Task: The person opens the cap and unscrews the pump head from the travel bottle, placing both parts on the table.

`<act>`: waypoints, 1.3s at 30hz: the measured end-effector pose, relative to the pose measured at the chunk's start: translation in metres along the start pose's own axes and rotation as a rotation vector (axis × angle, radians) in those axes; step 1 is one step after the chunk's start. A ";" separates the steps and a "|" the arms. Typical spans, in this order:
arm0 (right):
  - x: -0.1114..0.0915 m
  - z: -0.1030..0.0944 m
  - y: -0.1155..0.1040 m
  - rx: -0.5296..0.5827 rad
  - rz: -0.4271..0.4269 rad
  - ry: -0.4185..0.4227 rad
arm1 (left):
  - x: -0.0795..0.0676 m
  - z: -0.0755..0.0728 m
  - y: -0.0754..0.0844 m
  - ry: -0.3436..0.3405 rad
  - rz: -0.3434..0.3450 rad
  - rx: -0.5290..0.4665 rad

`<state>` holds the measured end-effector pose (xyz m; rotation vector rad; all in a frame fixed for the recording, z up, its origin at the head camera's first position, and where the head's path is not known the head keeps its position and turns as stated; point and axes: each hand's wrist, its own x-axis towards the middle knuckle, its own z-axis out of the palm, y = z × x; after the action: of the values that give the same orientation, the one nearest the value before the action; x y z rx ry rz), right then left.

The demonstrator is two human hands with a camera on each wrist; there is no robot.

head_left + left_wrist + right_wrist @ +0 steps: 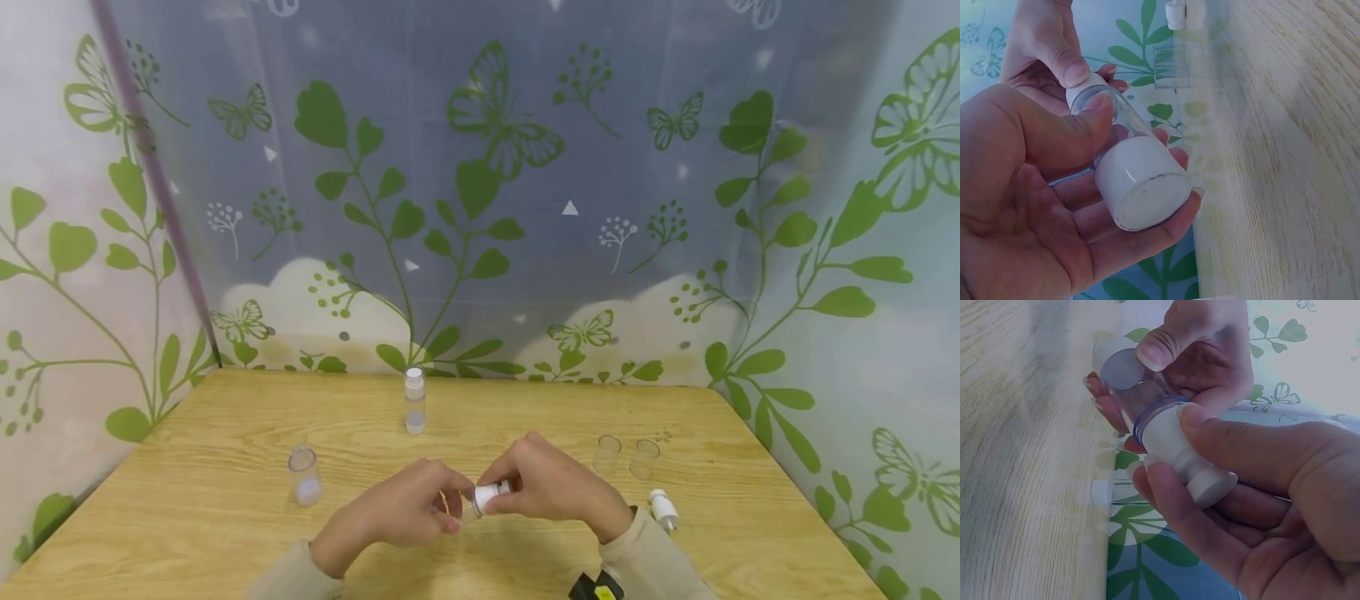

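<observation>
My left hand [416, 504] holds a small clear bottle [1132, 115] with a white base [1144, 184], thumb on one side and fingers under the other. My right hand [551, 483] pinches a white pump top [1169, 437] between thumb and fingertips. The pump top sits in the bottle's clear rim, lined up with the bottle, its narrower white end pointing into my right palm. Both hands meet low over the wooden table, and the bottle lies tilted between them. In the head view, my left fingers hide most of the bottle.
A clear bottle without a top [305, 479] stands on the table's left. A bottle with a white top [415, 400] stands near the back edge. Two clear caps [607, 456] and a loose white pump top [663, 510] are at the right. Patterned curtains [480, 250] enclose the table.
</observation>
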<state>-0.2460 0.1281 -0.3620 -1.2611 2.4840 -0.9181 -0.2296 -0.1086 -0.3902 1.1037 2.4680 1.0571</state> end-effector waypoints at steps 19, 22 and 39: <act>0.001 0.004 0.001 -0.081 -0.046 0.039 | -0.001 0.001 -0.002 -0.007 -0.030 -0.047; 0.003 0.005 0.002 -0.076 -0.039 0.050 | -0.002 0.000 -0.002 -0.001 -0.039 -0.041; 0.002 0.000 0.005 -0.007 0.024 0.049 | 0.000 -0.001 -0.001 0.023 -0.063 0.000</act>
<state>-0.2505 0.1284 -0.3644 -1.2223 2.5360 -0.9469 -0.2302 -0.1098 -0.3900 1.0118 2.5038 1.0569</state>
